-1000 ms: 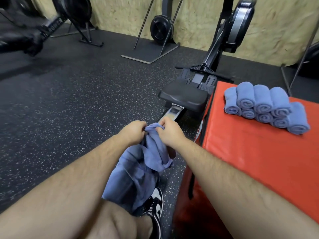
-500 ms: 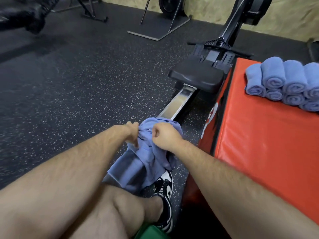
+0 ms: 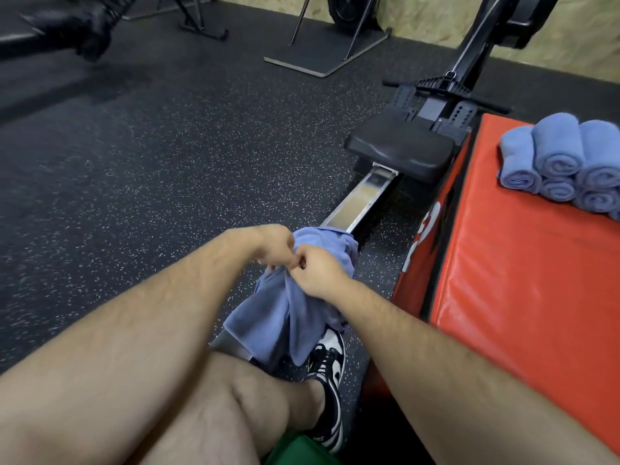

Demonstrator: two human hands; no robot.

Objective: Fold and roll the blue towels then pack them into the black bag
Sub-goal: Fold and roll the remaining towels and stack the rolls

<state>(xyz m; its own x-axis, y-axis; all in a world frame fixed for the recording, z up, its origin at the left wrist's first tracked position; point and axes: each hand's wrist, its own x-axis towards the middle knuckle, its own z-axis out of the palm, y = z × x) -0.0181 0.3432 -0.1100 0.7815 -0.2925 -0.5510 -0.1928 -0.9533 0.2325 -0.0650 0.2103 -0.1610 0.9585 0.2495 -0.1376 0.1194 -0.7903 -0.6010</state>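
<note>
Head view: since half a second ago the hands have drawn together. There was a gap of cloth between them, and now the left hand (image 3: 273, 245) and right hand (image 3: 317, 270) sit knuckle to knuckle on the bunched top edge of the towel (image 3: 285, 317). Both are clenched on that edge in a pinch. The left is smeared by motion, so its exact finger hold is hard to read.

The towel hangs in loose folds below the hands, down towards the shoe (image 3: 328, 367) and across the rail (image 3: 362, 203) that runs on ahead of them. The rolled towels (image 3: 563, 169) lie stacked well off to the right of the right hand, on the red pad (image 3: 523, 297). The black bag is not in view.

The step in hand looks like finding corners before the fold. To do it well:
- Keep one pinch fixed and walk the other along the hem until it reaches a true corner.
- Spread the hands apart so the cloth hangs flat.
- Lift it high enough that the lower end stays off the floor (image 3: 167, 162) and the shoe.
- Carry it rightwards to the pad and fold it flat there.
</note>
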